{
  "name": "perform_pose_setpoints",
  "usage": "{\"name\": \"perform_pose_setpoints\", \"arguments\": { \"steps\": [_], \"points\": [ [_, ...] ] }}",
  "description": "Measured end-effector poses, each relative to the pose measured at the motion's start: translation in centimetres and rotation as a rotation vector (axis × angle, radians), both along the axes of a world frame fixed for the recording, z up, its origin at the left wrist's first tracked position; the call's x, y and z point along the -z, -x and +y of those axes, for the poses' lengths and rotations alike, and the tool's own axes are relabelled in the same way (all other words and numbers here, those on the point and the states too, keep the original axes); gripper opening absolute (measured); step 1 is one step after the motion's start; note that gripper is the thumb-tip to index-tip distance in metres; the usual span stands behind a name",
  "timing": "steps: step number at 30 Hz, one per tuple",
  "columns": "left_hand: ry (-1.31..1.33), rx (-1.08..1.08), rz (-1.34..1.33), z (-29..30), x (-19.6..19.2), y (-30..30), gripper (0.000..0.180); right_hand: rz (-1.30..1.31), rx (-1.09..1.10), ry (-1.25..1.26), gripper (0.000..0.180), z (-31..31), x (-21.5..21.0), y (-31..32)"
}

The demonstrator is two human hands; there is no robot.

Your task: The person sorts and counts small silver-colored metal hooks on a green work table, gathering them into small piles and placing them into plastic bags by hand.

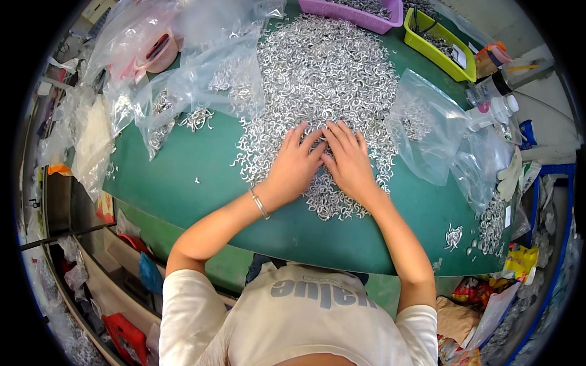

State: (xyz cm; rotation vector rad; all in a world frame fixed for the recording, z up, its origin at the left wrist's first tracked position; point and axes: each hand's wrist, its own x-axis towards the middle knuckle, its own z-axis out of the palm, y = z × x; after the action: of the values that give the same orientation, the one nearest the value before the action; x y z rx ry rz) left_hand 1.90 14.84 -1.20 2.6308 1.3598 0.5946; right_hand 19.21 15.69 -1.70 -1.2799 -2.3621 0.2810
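A wide heap of small silver curved metal pieces (329, 73) spreads over the green table (177, 174). My left hand (294, 163) lies palm down on the near part of the heap, fingers stretched out and pointing away from me. Beside it my right hand (351, 161) rests the same way, its fingers spread on the pieces. The two hands nearly meet at the thumbs and forefingers. A smaller clump of the pieces (332, 201) lies just below and between them. Whatever is under the palms is hidden.
Clear plastic bags with metal pieces lie left (201, 85) and right (427, 128) of the heap. A purple tray (357, 17) and a yellow-green tray (436, 52) stand at the back. White bottles (493, 113) stand at the right. Small piles (490, 226) sit near the right edge.
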Motion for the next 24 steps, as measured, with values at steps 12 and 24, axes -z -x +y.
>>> {"name": "perform_pose_setpoints", "arguments": {
  "steps": [12, 24],
  "points": [
    [-0.085, -0.242, -0.133, 2.8, -0.3, -0.2, 0.042, 0.061, 0.046, -0.113, 0.05, 3.1, -0.7, 0.1],
    [0.083, 0.067, 0.031, -2.9, -0.5, 1.9, 0.049, -0.035, -0.155, 0.164, 0.064, -3.9, -3.1, -1.0]
  ]
}}
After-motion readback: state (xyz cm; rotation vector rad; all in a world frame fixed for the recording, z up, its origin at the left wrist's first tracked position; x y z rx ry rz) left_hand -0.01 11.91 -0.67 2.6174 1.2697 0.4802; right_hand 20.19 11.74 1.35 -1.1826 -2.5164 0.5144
